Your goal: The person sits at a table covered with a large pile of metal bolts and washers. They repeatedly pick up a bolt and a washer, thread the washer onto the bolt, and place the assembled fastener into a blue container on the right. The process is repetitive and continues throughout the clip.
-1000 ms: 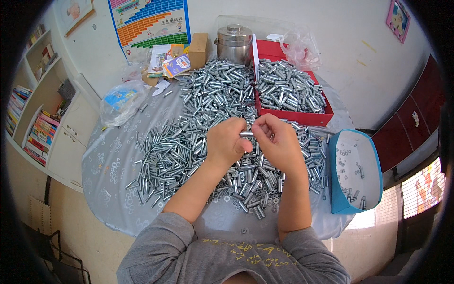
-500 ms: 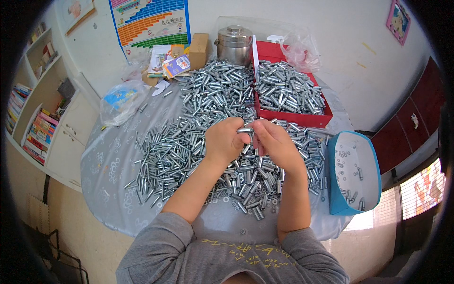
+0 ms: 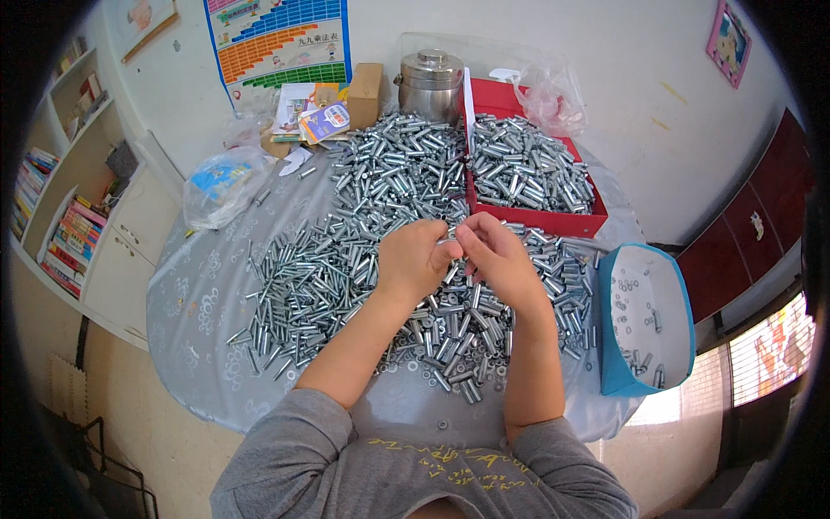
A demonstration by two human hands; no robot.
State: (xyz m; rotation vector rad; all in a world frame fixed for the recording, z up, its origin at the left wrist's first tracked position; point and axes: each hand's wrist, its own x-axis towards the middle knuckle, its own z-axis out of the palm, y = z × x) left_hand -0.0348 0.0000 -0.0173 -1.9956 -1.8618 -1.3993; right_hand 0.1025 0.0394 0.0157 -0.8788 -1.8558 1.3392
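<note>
My left hand [image 3: 413, 259] is closed, thumb and fingers pinching a short silvery bolt [image 3: 451, 233], most of it now hidden by the fingers. Against its other end my right hand [image 3: 497, 257] brings thumb and forefinger together; what sits between those fingertips is too small to make out. Both hands hover over a broad heap of loose metal bolts and sleeves [image 3: 303, 290] on the table. Washers and nuts [image 3: 424, 324] lie mixed in at the heap's near side, below my wrists.
A red box [image 3: 553, 222] full of metal sleeves stands at the back right. Right of the heap is a blue fabric bin [image 3: 624, 363] with a few pieces inside. A steel pot [image 3: 430, 86], cardboard box [image 3: 366, 93] and plastic bag [image 3: 223, 192] line the back and left.
My right fingers have closed in and curled nearer the left thumb, so less of the bolt shows between the hands. The heap and containers look the same.
</note>
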